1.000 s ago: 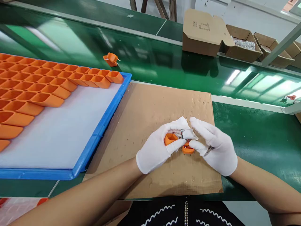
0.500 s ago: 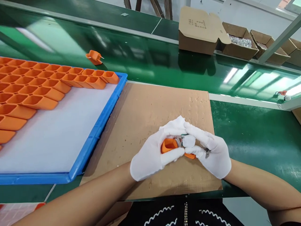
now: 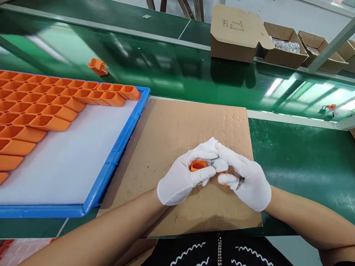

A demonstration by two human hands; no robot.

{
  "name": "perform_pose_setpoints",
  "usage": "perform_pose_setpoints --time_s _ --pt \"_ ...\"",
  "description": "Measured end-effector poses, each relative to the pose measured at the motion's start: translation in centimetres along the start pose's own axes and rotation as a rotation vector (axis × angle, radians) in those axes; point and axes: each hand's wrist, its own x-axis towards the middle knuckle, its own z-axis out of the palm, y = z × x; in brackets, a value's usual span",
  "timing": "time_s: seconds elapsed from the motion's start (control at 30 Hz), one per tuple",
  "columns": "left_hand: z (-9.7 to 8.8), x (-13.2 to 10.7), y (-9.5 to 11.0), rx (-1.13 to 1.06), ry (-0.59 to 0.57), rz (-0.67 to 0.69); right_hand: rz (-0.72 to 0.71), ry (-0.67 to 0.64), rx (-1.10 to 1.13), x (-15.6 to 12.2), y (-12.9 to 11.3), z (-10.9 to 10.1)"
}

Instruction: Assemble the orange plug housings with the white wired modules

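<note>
1. Head view: blue tray (image 3: 41, 210) left of both hands, partly filled with orange cups (image 3: 50, 123).
2. Right hand (image 3: 251, 181) half-curled, grip unclear.
3. Left hand (image 3: 179, 181) grips one open-topped cup (image 3: 198, 165).
4. White piece (image 3: 221, 165) between hands, outside that cup; work looks unfinished.

Hollow orange housing (image 3: 198, 166), mouth upward

2 gloved hands (image 3: 180, 183) (image 3: 251, 181), 1 blue tray (image 3: 41, 211), 1 cardbd sheet (image 3: 188, 125).
</note>
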Motion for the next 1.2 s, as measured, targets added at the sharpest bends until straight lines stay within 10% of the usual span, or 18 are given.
perform_pose_setpoints --time_s 0.2,0.5,1.2 --pt "0.2 0.3 0.7 0.09 -0.101 -0.011 0.01 0.089 0.323 0.7 -0.7 -0.8" --pt "-0.6 -1.1 -0.3 0.603 0.068 0.388 0.333 0.222 0.321 0.3 1.1 -1.5" --pt "-0.5 -0.2 1.7 0.252 0.069 0.367 0.14 0.195 0.048 0.8 0.5 -2.0"
